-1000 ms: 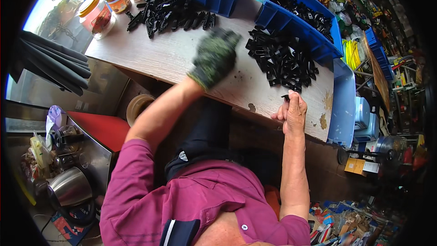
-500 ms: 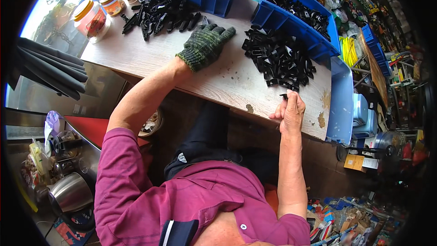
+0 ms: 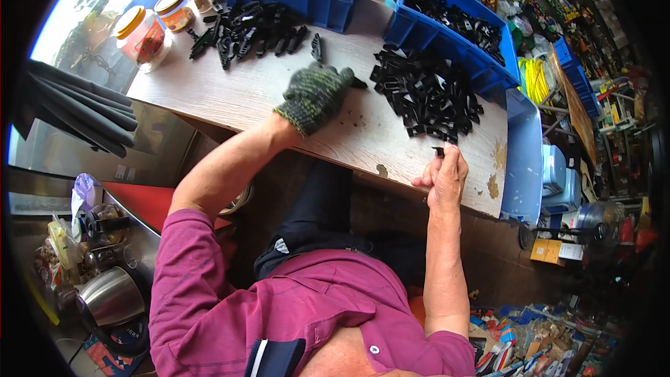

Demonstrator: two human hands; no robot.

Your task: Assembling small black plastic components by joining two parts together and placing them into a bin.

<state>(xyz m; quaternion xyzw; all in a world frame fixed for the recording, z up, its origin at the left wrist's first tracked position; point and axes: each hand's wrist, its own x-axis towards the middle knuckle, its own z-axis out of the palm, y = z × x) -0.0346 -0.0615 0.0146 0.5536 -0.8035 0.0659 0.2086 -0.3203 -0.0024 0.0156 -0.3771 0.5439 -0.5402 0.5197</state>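
A small black piece (image 3: 439, 152) is pinched between the thumb and fingers of the bare right hand (image 3: 447, 178), which is held at the near edge of the tabletop (image 3: 202, 94), close to its near right corner. The left hand (image 3: 317, 94) is covered by a dark green knitted glove (image 3: 307, 103) and is placed over the middle of the tabletop, a little in from the near edge. A dark piece (image 3: 359, 84) is seen jutting from the right side of the glove; whether it is grasped cannot be told, since the fingertips are hidden. A single black clip (image 3: 317, 48) is set just beyond the glove, on the far side of it. To its left, a heap of black clips (image 3: 255, 28) is spread toward the far left corner, near two lidded jars (image 3: 143, 42). A larger pile of black parts (image 3: 426, 94) is gathered between the glove and the right edge. Along the far edge, two blue bins (image 3: 283, 1) are filled with more black parts
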